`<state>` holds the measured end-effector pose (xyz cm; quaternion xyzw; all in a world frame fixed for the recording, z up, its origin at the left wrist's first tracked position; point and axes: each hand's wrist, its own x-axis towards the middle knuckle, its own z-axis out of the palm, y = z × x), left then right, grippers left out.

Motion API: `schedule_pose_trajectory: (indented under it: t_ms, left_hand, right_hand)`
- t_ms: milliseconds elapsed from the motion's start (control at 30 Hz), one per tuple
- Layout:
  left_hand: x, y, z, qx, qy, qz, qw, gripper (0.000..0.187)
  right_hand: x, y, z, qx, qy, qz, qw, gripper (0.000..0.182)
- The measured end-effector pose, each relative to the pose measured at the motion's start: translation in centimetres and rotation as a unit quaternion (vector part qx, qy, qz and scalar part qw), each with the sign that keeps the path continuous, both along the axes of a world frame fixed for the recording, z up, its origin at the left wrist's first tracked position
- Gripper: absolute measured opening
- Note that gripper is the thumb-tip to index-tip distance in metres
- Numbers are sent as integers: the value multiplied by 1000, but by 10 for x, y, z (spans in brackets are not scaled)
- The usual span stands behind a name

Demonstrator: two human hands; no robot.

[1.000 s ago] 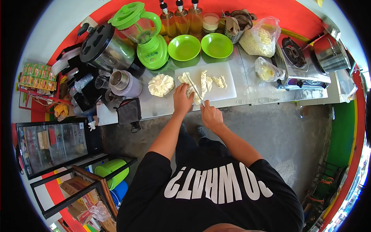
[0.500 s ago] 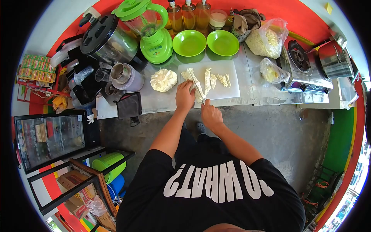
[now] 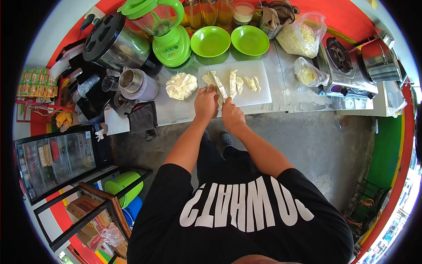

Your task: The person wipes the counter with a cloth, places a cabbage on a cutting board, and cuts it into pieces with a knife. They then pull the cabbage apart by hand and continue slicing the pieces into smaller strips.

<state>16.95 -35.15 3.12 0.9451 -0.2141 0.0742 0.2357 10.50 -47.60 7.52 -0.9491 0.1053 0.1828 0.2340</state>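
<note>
My right hand (image 3: 233, 116) is closed round the handle of a knife (image 3: 219, 85), whose blade slants up and left over a white cutting board (image 3: 257, 97). Under and beside the blade lies a pale piece of what looks like oyster mushroom (image 3: 207, 79). My left hand (image 3: 206, 104) presses bent fingers on this piece, left of the blade; its fingertips are partly hidden. Cut strips (image 3: 236, 82) lie right of the knife, with thinner shreds (image 3: 252, 83) farther right. A whole mushroom cluster (image 3: 181, 86) rests on the metal counter left of the board.
Two green bowls (image 3: 210, 42) and a green blender (image 3: 172, 46) stand behind the board. A steel container (image 3: 131, 81) is at the left. Bagged pale shreds (image 3: 300, 40) and a gas stove (image 3: 344, 72) are at the right. A black pouch (image 3: 143, 117) hangs over the counter's front edge.
The view has shifted slightly. My right hand and the knife have moved forward, away from my body, along the mushroom piece. My left hand stays beside the blade.
</note>
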Motion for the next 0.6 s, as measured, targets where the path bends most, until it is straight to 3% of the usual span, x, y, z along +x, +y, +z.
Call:
schedule_pose_trajectory:
  t_ms: [300,367,600]
  left_hand:
    - [0,-5,5,56,42,18,997,36]
    - [-2,-4,0,29,19,26,999,36]
    - [-2,-1,-3,1,57,27,998,41]
  right_hand:
    - [-50,-14,12,18,17,2,1000,29]
    - [-60,-17,17,27,72,-14,997,30]
    - [-19,-2,-8,20,31,-20,999,33]
